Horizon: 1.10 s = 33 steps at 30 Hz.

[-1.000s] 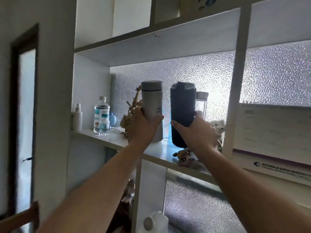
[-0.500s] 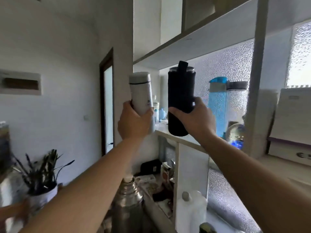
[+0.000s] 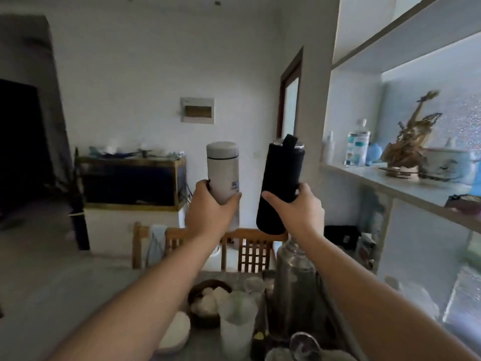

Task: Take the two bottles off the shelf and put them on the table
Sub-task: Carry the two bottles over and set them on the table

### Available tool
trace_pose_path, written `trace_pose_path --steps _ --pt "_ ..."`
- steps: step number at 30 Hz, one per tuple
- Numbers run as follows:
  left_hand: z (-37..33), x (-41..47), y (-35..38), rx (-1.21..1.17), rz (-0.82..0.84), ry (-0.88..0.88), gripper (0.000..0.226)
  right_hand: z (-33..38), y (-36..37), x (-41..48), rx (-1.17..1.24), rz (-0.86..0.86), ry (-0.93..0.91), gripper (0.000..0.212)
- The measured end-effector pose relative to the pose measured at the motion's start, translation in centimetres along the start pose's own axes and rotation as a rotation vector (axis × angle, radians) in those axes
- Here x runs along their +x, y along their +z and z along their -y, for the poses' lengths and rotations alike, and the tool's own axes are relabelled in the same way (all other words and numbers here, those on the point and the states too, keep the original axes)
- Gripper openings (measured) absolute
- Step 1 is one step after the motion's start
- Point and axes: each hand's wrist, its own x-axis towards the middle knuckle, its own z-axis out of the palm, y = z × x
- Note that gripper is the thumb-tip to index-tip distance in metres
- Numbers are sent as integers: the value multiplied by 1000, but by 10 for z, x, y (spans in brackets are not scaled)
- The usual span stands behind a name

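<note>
My left hand [image 3: 210, 209] grips a light grey bottle [image 3: 223, 170] around its lower half and holds it upright in the air. My right hand [image 3: 302, 212] grips a taller bottle in a black sleeve [image 3: 278, 183] near its middle, slightly tilted. Both bottles are away from the white shelf [image 3: 390, 183], which lies to the right, and hang above the table [image 3: 78, 295] below my arms.
The table's right part is crowded: a bowl of white round things [image 3: 208, 300], a plastic cup [image 3: 236, 324], a steel flask [image 3: 294, 277]. A wooden chair [image 3: 250, 246] stands behind it. On the shelf remain a clear bottle [image 3: 358, 145] and a golden figurine [image 3: 411, 136]. A fish tank [image 3: 130, 178] sits at the back.
Both hands have carried the bottles off the shelf and to the left. My view has swung left from the shelf toward the room and the table.
</note>
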Motion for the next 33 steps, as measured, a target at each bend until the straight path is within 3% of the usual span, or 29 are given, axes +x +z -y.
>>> trace_pose_path --steps 4,8,20,26,33 --pt "44 -23 -31 178 -54 -75 66 -15 48 -40 59 142 33 54" --pt "83 -49 -51 215 -63 -103 62 -36 86 -78 64 237 79 56" --pt "216 -154 -40 216 223 -483 53 -138 138 -202 -113 390 392 70" --pt "268 -211 -31 223 357 -556 54 -183 141 -261 -162 444 500 62" --pt "308 -249 -27 202 461 -662 60 -216 148 -303 -94 467 585 68"
